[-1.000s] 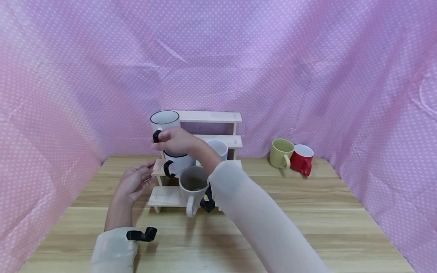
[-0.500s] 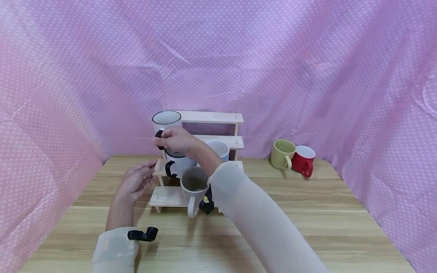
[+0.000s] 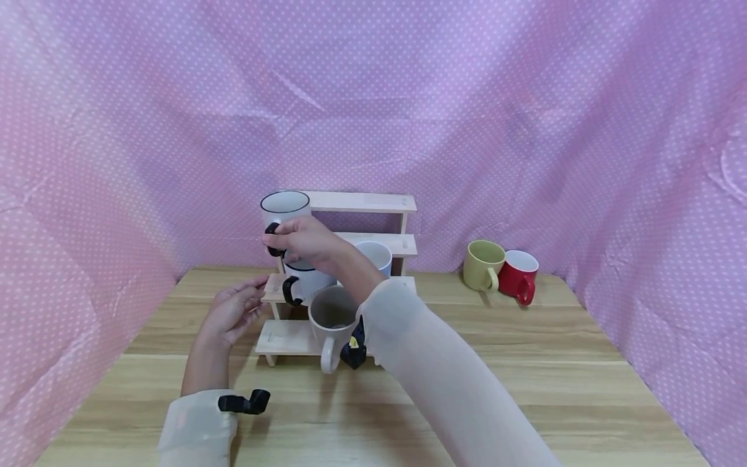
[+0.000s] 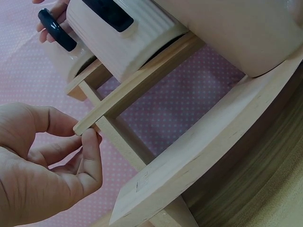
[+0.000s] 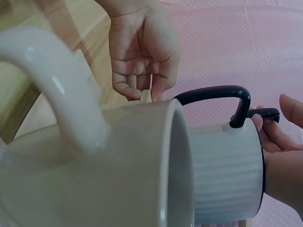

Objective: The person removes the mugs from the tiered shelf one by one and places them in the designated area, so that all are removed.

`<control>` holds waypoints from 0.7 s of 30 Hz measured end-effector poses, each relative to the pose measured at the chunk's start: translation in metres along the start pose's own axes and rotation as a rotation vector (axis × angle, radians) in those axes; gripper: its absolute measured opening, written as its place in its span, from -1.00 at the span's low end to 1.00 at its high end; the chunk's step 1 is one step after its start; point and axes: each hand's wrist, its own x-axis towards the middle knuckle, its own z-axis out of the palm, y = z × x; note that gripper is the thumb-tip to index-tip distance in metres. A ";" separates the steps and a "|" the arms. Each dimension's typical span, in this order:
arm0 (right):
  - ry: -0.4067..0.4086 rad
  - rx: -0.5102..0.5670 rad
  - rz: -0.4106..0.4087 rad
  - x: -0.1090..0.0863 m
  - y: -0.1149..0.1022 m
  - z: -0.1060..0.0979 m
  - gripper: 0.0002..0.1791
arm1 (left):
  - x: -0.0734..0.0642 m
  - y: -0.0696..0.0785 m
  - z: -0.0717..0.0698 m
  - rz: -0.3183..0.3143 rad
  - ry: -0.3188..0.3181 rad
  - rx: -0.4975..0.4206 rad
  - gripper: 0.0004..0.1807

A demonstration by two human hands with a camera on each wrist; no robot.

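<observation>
In the head view, right hand clamped on the black handle of a black-rimmed white mug, with the mug upright at the left end of the wooden stand, by the second shelf from the top, base hidden behind the hand. Left hand at the left edge of the next shelf down, digits pinched on the board's corner. On that same shelf, toward its left end, a ribbed mug with a black rim; farther right, a pale bluish mug, partly behind the right forearm. On the bottom shelf, around its middle, a beige mug, handle toward the front edge. Near the back right corner of the table, a yellow-green mug just beside a red mug, both upright. Behind the stand, a pink dotted cloth.

In the left wrist view, left digits above and below the shelf's end, clamped on the wood. Farther up, right fingers at the black handle, with the mug's base low at the higher shelf's left end.

In the right wrist view, beige mug large in front, ribbed mug just beyond its rim, right hand at the right side.
</observation>
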 end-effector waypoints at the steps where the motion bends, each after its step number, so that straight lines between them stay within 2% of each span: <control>1: -0.003 0.025 0.000 0.000 0.000 0.001 -0.78 | 0.000 0.000 0.000 0.000 0.000 -0.001 -0.51; 4: 0.005 0.081 0.001 0.000 -0.001 0.003 -0.75 | -0.001 -0.001 0.001 -0.003 -0.003 -0.006 -0.51; 9: 0.036 0.115 -0.012 0.000 -0.001 0.005 -0.67 | -0.001 -0.001 0.000 -0.003 -0.002 -0.009 -0.47; 14: 0.069 0.117 -0.046 0.000 0.000 0.007 -0.66 | -0.002 0.000 0.000 -0.006 -0.004 -0.011 -0.44; 21: 0.124 0.094 -0.072 -0.003 0.001 0.009 -0.74 | -0.003 0.000 0.001 -0.004 -0.006 -0.009 -0.44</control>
